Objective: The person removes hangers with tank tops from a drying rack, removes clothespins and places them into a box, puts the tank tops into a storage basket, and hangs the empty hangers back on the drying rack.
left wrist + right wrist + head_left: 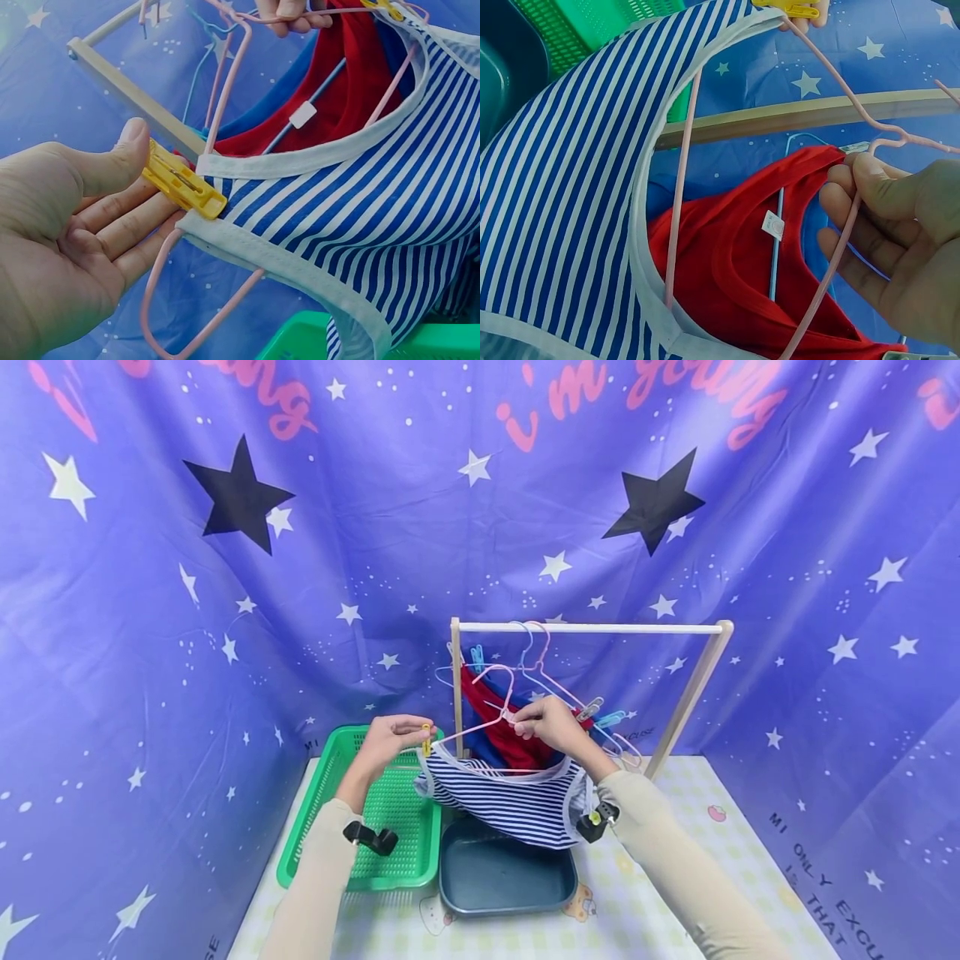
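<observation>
A blue-and-white striped tank top hangs on a pink hanger, its neckline facing up. My left hand pinches a yellow clothespin that bites the strap at the left end of the hanger. In the left wrist view, the thumb presses one side of the clothespin and the fingers lie behind it. A second yellow clothespin sits on the far strap. My right hand grips the pink hanger just below its hook, thumb against fingertips.
Behind stands a wooden drying rack, where a red garment and a blue one hang from hangers with clothespins. A green basket is at the left; a dark grey basin lies below the tank top. A checked cloth covers the table.
</observation>
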### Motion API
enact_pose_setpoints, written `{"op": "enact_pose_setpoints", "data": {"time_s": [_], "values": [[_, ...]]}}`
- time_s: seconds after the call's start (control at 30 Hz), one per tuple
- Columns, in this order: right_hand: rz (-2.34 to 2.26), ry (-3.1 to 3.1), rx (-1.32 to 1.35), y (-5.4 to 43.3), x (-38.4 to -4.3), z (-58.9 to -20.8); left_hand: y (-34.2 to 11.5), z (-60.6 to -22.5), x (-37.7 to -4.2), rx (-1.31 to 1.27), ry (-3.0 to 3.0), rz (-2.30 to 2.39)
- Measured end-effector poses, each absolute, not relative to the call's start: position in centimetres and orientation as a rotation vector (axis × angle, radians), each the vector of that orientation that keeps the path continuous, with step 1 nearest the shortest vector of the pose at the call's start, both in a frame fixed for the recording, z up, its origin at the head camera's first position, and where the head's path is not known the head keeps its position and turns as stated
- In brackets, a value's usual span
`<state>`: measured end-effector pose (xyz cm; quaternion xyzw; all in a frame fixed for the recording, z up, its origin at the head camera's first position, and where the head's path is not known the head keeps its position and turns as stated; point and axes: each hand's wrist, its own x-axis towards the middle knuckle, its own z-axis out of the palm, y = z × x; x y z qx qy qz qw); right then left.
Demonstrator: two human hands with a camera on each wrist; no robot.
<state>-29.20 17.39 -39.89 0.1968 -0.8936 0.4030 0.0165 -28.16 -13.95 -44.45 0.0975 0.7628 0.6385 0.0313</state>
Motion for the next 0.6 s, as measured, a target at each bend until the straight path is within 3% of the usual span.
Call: {"op": "enact_pose_setpoints", "data": {"time_s": [0.6], "values": [[1.241,-2.774,0.598,16.88,-29.44,-40.09,-14.22,-44.75,-28.16,0.260,2.366,1.989]]}}
